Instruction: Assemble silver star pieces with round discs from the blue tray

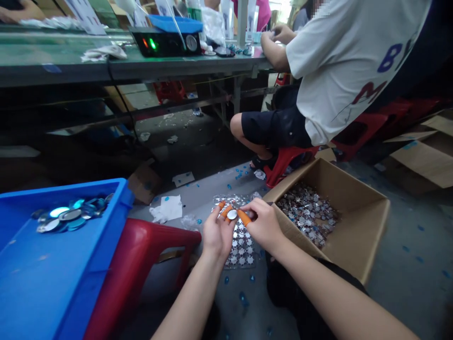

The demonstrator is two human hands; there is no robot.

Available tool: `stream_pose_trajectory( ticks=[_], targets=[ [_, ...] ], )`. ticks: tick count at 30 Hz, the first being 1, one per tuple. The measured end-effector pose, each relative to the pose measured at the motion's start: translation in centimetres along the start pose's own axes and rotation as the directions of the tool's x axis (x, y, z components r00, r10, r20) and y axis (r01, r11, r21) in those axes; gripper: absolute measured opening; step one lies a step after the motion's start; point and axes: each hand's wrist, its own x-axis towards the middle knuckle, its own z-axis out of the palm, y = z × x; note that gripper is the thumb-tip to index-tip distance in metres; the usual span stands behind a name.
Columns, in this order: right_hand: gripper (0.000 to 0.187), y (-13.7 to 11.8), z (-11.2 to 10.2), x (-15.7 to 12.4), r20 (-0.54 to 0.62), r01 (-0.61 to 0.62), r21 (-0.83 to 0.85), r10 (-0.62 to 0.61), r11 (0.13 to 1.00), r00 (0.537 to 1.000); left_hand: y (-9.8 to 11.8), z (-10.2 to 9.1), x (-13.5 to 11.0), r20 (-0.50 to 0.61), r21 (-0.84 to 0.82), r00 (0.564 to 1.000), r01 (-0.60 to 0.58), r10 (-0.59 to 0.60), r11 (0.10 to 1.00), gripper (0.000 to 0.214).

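A small round mirror-like disc (231, 215) is held in my left hand (217, 235), between fingers wearing orange finger cots. My right hand (262, 224) is closed in a pinch at the disc's right edge, its orange-covered fingertip touching it. Whether a thin film lies between those fingers is too small to tell. Below both hands a clear plastic tray (241, 259) carries rows of silver, flower-shaped pieces. To the right, an open cardboard box (357, 226) contains a heap of small silver pieces (307, 212).
At left, a blue bin (53, 274) with several round discs (71, 215) rests on a red stool (141, 255). A seated co-worker (339, 71) is at the workbench (71, 71), which bears a black device (166, 45). Blue scraps (243, 298) and white paper (166, 209) litter the floor.
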Motion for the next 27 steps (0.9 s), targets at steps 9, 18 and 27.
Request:
stream_pose_trajectory(
  ticks=[9,18,27],
  targets=[
    [0.016,0.5,0.6,-0.8,0.142,0.171,-0.276,-0.136,0.946,0.981,-0.2,0.0,0.1,0.010,0.020,0.998,-0.061,0.061,0.998,0.012],
    [0.012,0.4,0.6,-0.5,0.214,0.139,-0.219,-0.091,0.966,0.972,-0.6,-0.4,0.5,-0.023,0.063,0.991,-0.129,0.130,0.990,0.014],
    [0.008,1.3,0.9,0.4,0.189,0.037,0.066,-0.049,0.997,0.981,-1.3,-0.6,0.5,0.056,0.128,0.986,-0.165,0.159,0.978,0.018]
  ],
)
